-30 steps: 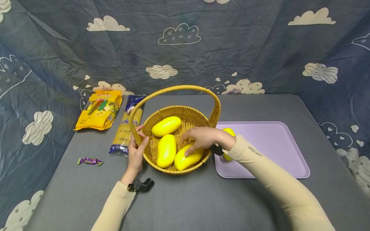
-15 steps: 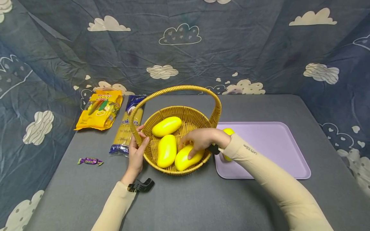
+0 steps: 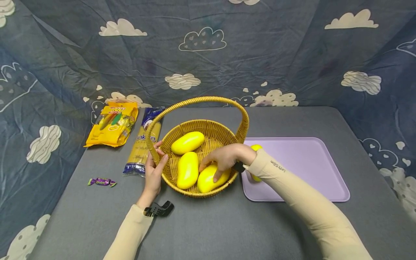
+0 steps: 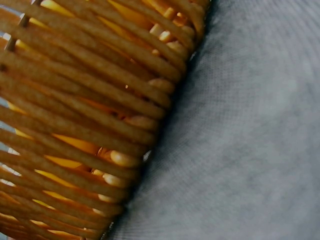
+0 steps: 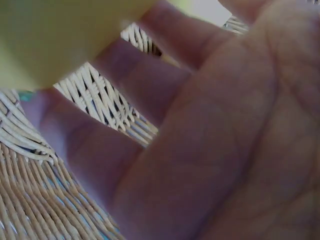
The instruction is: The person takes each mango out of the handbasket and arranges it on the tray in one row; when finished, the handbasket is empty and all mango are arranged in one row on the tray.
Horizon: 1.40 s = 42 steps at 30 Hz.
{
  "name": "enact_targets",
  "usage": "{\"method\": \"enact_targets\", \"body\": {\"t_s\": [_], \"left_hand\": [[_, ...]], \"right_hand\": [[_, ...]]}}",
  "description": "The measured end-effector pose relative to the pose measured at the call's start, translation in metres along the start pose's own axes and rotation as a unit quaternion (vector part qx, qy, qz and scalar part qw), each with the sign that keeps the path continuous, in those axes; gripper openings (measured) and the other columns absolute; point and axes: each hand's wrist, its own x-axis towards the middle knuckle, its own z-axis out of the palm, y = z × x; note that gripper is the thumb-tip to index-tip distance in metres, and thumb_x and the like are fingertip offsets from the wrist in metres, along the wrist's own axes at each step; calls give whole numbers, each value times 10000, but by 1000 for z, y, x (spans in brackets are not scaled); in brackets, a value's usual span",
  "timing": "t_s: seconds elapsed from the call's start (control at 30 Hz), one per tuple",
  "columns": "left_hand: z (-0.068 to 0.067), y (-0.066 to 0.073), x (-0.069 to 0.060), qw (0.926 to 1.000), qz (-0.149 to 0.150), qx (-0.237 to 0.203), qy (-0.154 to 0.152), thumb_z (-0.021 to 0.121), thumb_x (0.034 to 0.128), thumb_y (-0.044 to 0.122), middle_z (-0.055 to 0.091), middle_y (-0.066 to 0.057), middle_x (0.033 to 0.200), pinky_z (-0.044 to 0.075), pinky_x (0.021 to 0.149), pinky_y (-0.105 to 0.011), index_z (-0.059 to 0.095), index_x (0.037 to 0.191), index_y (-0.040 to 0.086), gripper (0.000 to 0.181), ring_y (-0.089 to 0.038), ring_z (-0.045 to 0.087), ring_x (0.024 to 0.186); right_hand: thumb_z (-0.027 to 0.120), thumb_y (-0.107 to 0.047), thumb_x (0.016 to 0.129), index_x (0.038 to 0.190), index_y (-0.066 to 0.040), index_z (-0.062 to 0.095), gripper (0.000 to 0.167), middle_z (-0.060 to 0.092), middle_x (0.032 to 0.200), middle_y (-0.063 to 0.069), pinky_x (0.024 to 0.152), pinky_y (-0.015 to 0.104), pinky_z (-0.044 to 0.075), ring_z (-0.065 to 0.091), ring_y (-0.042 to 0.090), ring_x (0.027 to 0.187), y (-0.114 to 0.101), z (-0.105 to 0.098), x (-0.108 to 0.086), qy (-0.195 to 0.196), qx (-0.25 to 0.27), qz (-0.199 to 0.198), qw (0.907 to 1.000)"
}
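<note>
A golden wicker basket [image 3: 208, 121] with a tall hoop handle stands mid-table, holding three yellow mangoes. My left hand [image 3: 153, 173] grips its left side by the foot of the handle, thumb on the rim. Its woven wall [image 4: 90, 100] fills much of the left wrist view. My right hand [image 3: 225, 155] reaches over the right side, thumb and fingers curled round the front-right mango [image 3: 207, 180]. In the right wrist view, fingers touch a blurred yellow surface [image 5: 60, 40]. Another mango [image 3: 187, 169] lies left of it, and a further mango [image 3: 187, 142] lies behind.
A lilac tray [image 3: 302, 166] lies right of the basket; a yellow mango [image 3: 256, 178] on it is partly hidden by my right wrist. To the left are a pasta packet [image 3: 139, 148], a yellow candy bag [image 3: 112, 124] and a purple wrapped candy [image 3: 102, 182].
My right hand has shifted slightly on the front-right mango, its thumb moving a little right and down. The left hand and the basket stay in place.
</note>
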Motion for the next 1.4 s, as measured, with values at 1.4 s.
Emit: {"method": "enact_targets", "body": {"t_s": [1.4], "left_hand": [[0, 2, 0, 9999, -115, 76, 59, 517, 923, -66, 363, -227, 1420, 222, 1067, -343, 403, 1001, -135, 155, -271, 292, 1323]], "right_hand": [[775, -290, 791, 1226, -228, 539, 499, 599, 1180, 18, 922, 361, 401, 544, 185, 1047, 5, -1, -10, 1082, -814, 46, 9908]]}}
